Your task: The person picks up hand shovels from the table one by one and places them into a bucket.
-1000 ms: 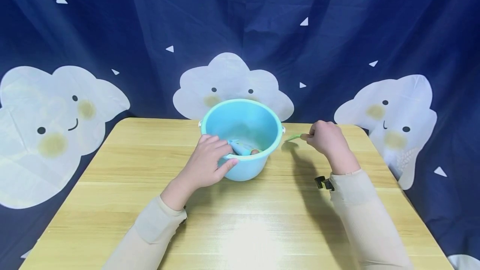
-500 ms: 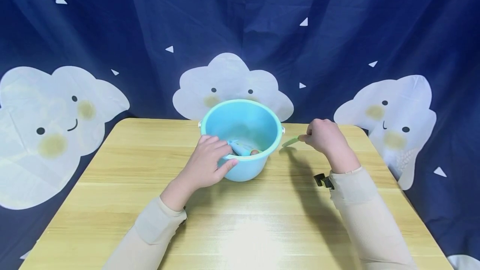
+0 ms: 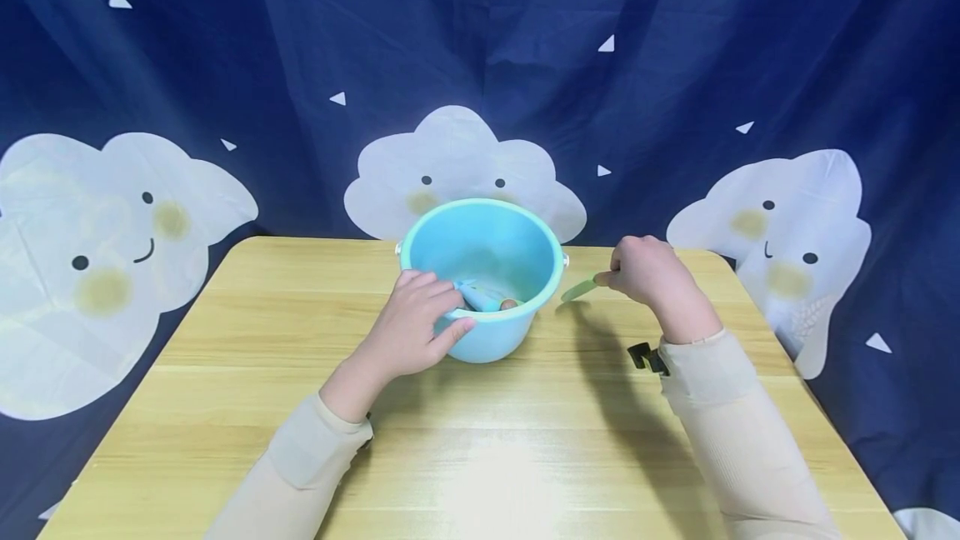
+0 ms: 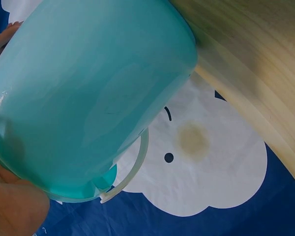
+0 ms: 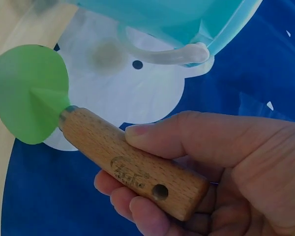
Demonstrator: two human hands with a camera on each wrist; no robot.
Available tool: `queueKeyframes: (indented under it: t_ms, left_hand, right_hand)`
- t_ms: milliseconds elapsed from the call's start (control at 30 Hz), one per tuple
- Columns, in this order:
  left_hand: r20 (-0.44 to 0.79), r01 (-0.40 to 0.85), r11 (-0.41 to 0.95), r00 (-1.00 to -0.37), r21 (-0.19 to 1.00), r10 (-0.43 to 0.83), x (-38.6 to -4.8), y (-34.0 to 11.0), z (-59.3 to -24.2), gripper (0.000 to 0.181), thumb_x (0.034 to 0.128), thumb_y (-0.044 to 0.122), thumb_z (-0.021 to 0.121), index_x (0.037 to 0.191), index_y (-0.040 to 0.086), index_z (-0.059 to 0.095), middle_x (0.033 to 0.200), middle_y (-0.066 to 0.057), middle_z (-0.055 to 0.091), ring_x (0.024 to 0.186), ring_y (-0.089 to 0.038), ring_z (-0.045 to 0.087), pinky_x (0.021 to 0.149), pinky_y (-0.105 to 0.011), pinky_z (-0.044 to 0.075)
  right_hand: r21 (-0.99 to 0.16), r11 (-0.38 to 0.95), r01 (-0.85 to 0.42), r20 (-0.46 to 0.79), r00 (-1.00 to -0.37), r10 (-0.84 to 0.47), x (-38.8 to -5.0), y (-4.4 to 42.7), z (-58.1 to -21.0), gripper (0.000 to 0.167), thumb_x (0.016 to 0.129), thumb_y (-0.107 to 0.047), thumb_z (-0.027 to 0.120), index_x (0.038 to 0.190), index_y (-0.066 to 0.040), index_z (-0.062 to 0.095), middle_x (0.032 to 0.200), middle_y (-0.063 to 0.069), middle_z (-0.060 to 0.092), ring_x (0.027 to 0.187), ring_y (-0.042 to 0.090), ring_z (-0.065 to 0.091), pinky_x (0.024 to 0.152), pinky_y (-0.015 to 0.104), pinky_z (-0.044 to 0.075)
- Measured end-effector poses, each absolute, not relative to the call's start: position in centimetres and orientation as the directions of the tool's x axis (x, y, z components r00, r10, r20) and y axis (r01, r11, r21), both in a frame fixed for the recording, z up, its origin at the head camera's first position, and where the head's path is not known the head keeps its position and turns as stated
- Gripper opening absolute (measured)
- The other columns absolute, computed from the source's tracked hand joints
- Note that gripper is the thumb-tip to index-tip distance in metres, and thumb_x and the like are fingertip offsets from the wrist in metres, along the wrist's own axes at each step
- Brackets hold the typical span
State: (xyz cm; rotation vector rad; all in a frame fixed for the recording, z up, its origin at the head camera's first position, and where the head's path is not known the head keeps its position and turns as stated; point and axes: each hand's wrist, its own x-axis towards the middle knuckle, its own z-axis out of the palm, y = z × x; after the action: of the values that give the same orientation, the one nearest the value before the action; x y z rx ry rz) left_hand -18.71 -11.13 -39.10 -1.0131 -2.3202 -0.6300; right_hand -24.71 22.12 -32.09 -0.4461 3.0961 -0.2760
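Observation:
A light blue bucket (image 3: 495,338) stands on the table in the head view. My left hand (image 3: 405,327) grips its near left rim, fingers over the edge and thumb outside. Inside the bucket lie a blue thing (image 3: 480,297) and a small brown rounded end (image 3: 510,304); what they belong to is partly hidden. Right of the bucket my right hand (image 3: 654,280) holds a small garden trowel above the table. Its green blade (image 5: 32,93) points left and down toward the bucket, apart from it. The right wrist view shows thumb and fingers around the wooden handle (image 5: 132,160).
The wooden table (image 3: 450,423) has its far edge just behind the bucket. A dark blue curtain (image 3: 300,23) with white clouds hangs behind. A pale bucket handle (image 4: 137,162) hangs down on the bucket's far side in the left wrist view.
The right hand has shifted slightly left and turned the trowel, so more of its green blade faces the head camera. Left hand and bucket stay put.

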Motion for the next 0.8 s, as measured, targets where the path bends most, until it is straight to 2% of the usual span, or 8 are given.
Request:
queueKeyframes:
  t_ms: [200,433,667,800]
  left_hand:
    - [0.632,0.768,0.608,-0.575,0.2,0.519,-18.7,-11.1,-39.1,0.038,0.0998,0.046,0.051,0.074,0.018,0.052,0.068,0.007,0.045,0.068,-0.015,0.038,0.081,-0.041,0.035]
    - [0.634,0.767,0.61,-0.575,0.199,0.517,-18.8,-11.2,-39.2,0.041,0.1012,0.049,0.047,0.075,0.018,0.052,0.069,0.006,0.046,0.069,-0.015,0.039,0.081,-0.041,0.034]
    - [0.633,0.768,0.611,-0.574,0.195,0.52,-18.9,-11.2,-39.4,0.041,0.1014,0.049,0.047,0.074,0.018,0.052,0.069,0.007,0.045,0.068,-0.014,0.038,0.08,-0.041,0.034]
    - [0.635,0.769,0.609,-0.572,0.195,0.519,-18.9,-11.2,-39.4,0.039,0.1006,0.047,0.049,0.075,0.018,0.052,0.068,0.007,0.045,0.068,-0.014,0.038,0.08,-0.041,0.034]
  right_hand:
    - [-0.148,0.939,-0.309,0.008,-0.95,-0.312,-24.5,21.8,-31.7,0.05,0.082,-0.024,0.081,0.047,-0.016,0.047,0.05,-0.007,0.033,0.053,0.015,0.035,0.053,0.031,0.031]
    - [-0.148,0.933,-0.328,-0.03,-0.942,-0.335,-24.3,21.3,-31.1,0.042,0.081,-0.025,0.082,0.051,-0.015,0.055,0.054,-0.005,0.04,0.057,0.017,0.039,0.055,0.032,0.033]
    - [-0.141,0.932,-0.333,-0.073,-0.935,-0.346,-24.4,20.8,-30.7,0.048,0.08,-0.022,0.083,0.049,-0.016,0.047,0.053,-0.007,0.03,0.055,0.014,0.031,0.054,0.031,0.029]
    - [-0.131,0.933,-0.334,-0.093,-0.933,-0.347,-24.3,20.7,-30.5,0.047,0.08,-0.023,0.083,0.05,-0.016,0.048,0.054,-0.007,0.03,0.057,0.015,0.032,0.055,0.032,0.03]
